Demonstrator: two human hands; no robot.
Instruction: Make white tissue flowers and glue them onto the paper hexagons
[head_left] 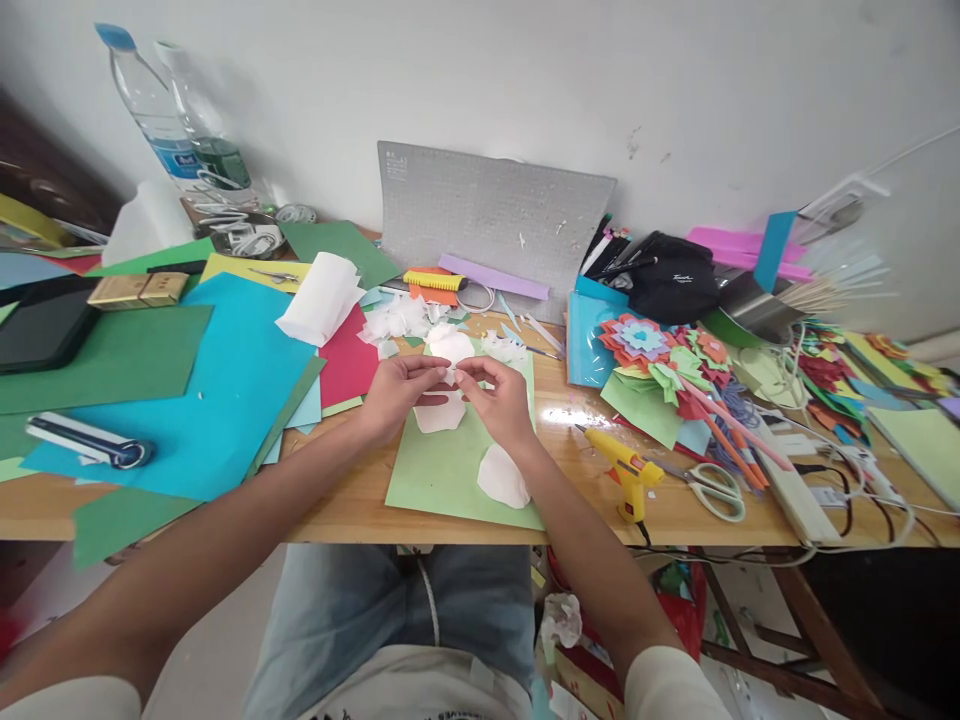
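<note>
My left hand [403,393] and my right hand [496,400] meet over a light green paper sheet [442,480]. Thumbs and fingertips are pinched on a small white paper piece [451,374], largely hidden by the fingers. Just beyond them lies a rounded white paper cutout [450,343]. Another white cutout [440,414] rests on the green sheet under my hands. Beside my right wrist is a third white cutout [501,478], its right edge covered by the forearm.
On the right lie a yellow glue gun [624,465], scissors [716,492] and paper flowers [643,340]. Coloured sheets [247,350], a stapler [90,440] and a white paper roll [321,298] cover the left. A grey cutting mat [487,210] leans against the wall.
</note>
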